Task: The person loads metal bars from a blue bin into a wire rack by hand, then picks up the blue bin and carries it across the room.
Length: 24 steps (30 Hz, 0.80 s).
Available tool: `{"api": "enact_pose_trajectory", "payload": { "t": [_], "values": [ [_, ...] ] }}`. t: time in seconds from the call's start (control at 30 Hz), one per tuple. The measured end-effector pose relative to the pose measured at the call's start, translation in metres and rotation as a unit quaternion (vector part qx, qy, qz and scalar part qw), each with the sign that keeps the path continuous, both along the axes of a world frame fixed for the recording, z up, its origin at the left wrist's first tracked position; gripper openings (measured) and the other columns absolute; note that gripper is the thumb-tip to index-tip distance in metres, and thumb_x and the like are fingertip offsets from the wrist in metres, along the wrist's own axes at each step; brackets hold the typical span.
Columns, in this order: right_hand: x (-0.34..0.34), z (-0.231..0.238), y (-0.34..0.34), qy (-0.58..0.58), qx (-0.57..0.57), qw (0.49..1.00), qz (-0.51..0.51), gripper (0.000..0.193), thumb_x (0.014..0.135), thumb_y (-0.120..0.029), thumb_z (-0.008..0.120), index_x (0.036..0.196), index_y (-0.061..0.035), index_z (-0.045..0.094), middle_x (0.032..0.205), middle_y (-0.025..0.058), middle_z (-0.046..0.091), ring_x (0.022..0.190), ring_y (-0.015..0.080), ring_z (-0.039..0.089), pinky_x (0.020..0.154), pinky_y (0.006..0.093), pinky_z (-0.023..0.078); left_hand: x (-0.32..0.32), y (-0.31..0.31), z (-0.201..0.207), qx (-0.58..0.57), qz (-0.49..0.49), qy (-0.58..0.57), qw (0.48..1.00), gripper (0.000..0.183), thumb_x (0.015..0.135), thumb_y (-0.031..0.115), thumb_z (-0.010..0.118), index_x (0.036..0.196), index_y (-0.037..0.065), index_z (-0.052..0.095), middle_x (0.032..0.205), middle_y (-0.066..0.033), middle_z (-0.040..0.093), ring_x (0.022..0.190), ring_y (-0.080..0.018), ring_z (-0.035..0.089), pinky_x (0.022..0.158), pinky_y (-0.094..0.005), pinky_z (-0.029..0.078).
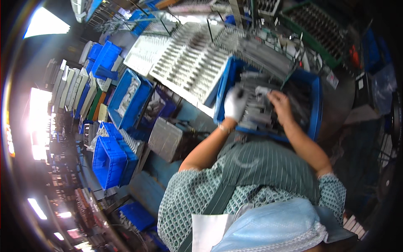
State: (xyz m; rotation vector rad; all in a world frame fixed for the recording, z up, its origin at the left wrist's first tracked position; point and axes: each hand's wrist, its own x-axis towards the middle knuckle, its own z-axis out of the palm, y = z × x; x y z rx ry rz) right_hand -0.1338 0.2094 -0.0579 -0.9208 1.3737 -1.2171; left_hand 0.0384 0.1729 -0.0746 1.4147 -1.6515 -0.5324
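Observation:
A blue bin [317,110] in front of me holds a pile of long, flat grey metal pieces [254,113]. Over its left side is my left hand [236,105], in a white glove. Motion smears its fingers, so I cannot tell whether they grip anything. My right hand [281,105] is bare and reaches over the middle of the pile. Its thumb and fingers close on the end of a small pale metal piece [262,90], whose exact kind I cannot make out. Darker grey pieces [296,94] lie in the bin's right part.
White slotted racks [189,63] stand beyond the bin, to the left. A grey stack [264,54] sits behind its far edge. Blue crates [110,157] and a metal box [166,139] are at my left. A green-edged tray [315,31] lies at the far right.

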Motion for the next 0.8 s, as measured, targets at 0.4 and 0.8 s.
{"api": "enact_pose_trajectory", "payload": {
  "t": [0.4, 0.8],
  "values": [
    [-0.008, -0.057, -0.016, 0.362, -0.059, 0.87, 0.331, 0.03, 0.075, -0.003, 0.047, 0.104, -0.0016, 0.055, 0.102, 0.019, 0.057, 0.092, 0.0275, 0.056, 0.081, 0.0316, 0.042, -0.026, 0.039, 0.027, 0.178, -0.161, -0.198, 0.95, 0.035, 0.083, 0.036, 0.043, 0.081, 0.006, 0.06, 0.076, -0.0166, 0.06, 0.07, -0.0341, 0.058, 0.062, -0.0408, 0.046],
    [0.002, -0.108, -0.043, -0.089, 0.055, 0.994, 0.026, 0.017, 0.077, -0.014, 0.057, 0.087, 0.0, 0.058, 0.085, 0.0081, 0.06, 0.069, 0.0156, 0.055, 0.06, 0.0331, 0.045, -0.037, 0.051, 0.004, 0.212, -0.317, -0.162, 0.91, 0.032, 0.082, 0.034, 0.046, 0.079, 0.005, 0.059, 0.075, -0.0183, 0.059, 0.072, -0.0354, 0.057, 0.065, -0.0419, 0.045]
  ]
}}
